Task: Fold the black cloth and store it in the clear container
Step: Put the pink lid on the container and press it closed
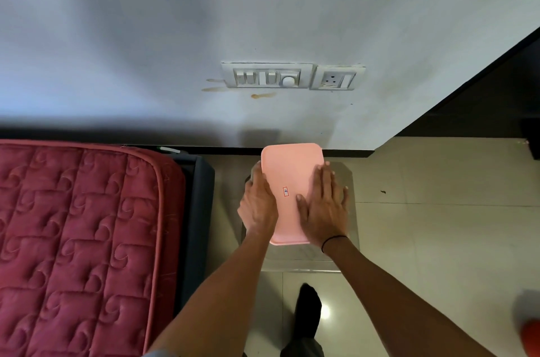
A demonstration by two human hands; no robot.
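Pink lid (292, 169) lies under flat right hand (323, 210); left hand (258, 206) fingers (257, 172) grip its edge.

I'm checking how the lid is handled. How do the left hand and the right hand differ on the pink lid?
The left hand curls its fingers over the left edge of the pink lid; the right hand lies flat on top, fingers straight. The right wrist wears a thin black band; the left wrist is bare. Both touch the lid.
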